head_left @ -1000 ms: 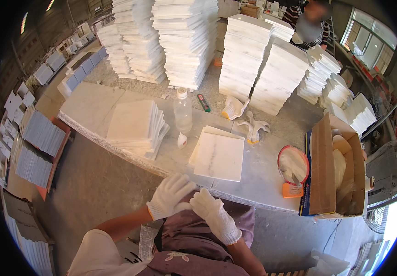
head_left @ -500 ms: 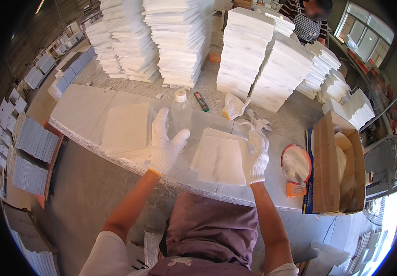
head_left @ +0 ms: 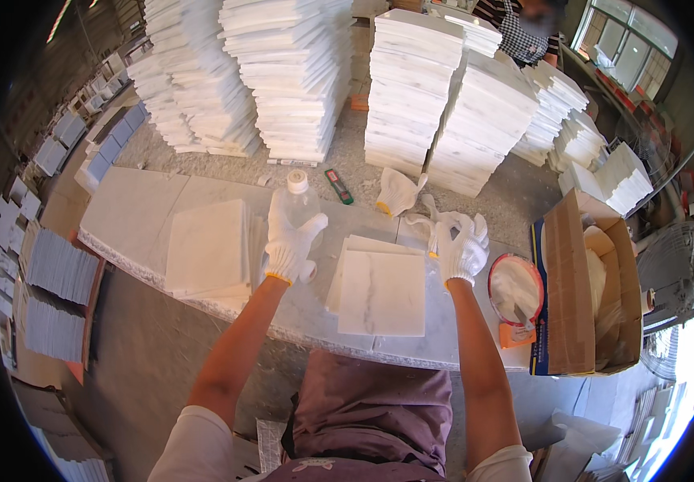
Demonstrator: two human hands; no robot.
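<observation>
My left hand [head_left: 289, 245], in a white knitted glove, is open with its thumb apart, in front of a clear plastic bottle [head_left: 298, 186] that it partly hides. A small round white thing [head_left: 308, 271] shows beneath its thumb; I cannot make out its kind. White stone tiles [head_left: 206, 245] lie stacked to its left. Between my hands is a low stack of square marble tiles [head_left: 381, 293], the top one turned against those below. My right hand [head_left: 461, 245], gloved too, is raised beyond that stack's right side, thumb and forefinger pinched, next to a loose white glove [head_left: 431, 221].
Tall stacks of marble tiles [head_left: 411, 88] line the far side. A green-and-red box cutter [head_left: 338, 185] and a crumpled glove [head_left: 399, 193] lie ahead. At right stand a red-rimmed round container [head_left: 515, 287], an orange block [head_left: 517, 335] and a cardboard box [head_left: 560, 297]. Another person [head_left: 524, 32] is at far right.
My right hand has left the tile stack's right edge and risen, its fingers curling into a pinch. The top tile now sits turned and nearer me. My left hand stays by the bottle.
</observation>
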